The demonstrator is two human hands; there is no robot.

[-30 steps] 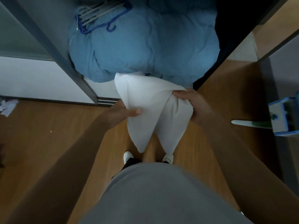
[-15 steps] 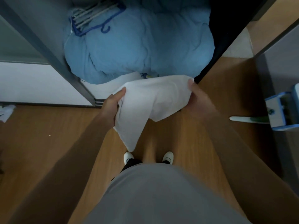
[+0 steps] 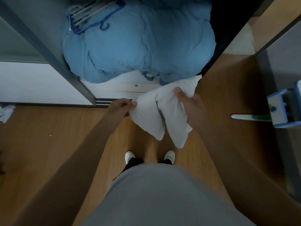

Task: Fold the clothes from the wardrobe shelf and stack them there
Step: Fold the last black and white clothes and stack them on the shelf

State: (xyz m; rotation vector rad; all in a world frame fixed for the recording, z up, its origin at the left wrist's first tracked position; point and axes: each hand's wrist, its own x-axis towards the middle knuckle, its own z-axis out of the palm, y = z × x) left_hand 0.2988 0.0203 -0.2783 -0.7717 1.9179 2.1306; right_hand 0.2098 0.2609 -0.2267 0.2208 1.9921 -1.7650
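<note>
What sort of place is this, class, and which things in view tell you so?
Probably a bedroom at home, before an open wardrobe: a bulky blue padded quilt fills it, blue and white clothes hangers lie on top, and the left hand and right hand hold a white cloth garment.

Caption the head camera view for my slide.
Left hand and right hand hold a white cloth before the blue quilt in the wardrobe.

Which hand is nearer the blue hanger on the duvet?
Left. The left hand is below the blue hanger, slightly right of it; the right hand is farther right, gripping the white garment.
</note>
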